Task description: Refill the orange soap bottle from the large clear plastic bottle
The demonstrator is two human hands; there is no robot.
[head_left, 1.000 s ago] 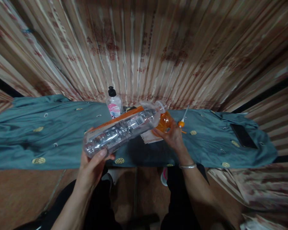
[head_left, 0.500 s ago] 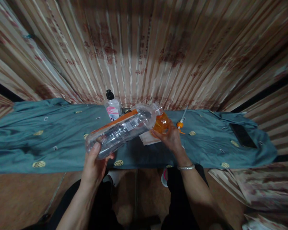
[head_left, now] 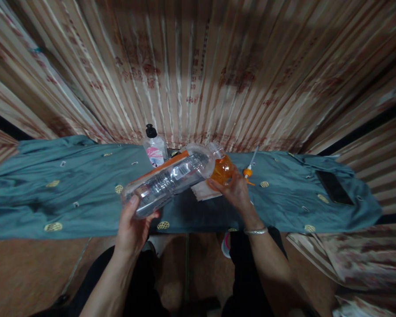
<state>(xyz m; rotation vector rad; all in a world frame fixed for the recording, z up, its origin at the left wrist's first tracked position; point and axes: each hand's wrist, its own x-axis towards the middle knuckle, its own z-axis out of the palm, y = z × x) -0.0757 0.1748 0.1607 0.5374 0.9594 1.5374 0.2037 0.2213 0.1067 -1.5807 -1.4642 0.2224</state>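
My left hand (head_left: pixel 133 224) is closed around the base of a large clear plastic bottle (head_left: pixel 166 182) with an orange-edged label. That bottle is tilted, its neck end at the upper right, against the mouth of a smaller bottle (head_left: pixel 222 169) holding orange liquid. My right hand (head_left: pixel 236 189) grips the smaller bottle, which leans slightly. Where the two mouths meet is hard to make out. Behind the small bottle, to the right, lies an orange and white pump head (head_left: pixel 247 172) with a thin tube. Under the small bottle is a pale folded cloth or tissue (head_left: pixel 204 192).
A clear bottle with a black cap and pink label (head_left: pixel 155 149) stands at the back. A dark phone (head_left: pixel 334 187) lies at the right. Green patterned cloth (head_left: pixel 86 189) covers the narrow table, and a striped curtain (head_left: pixel 191 79) hangs right behind it.
The large bottle's base and my left hand have shifted slightly to the right. My right hand and the small bottle stay almost still.
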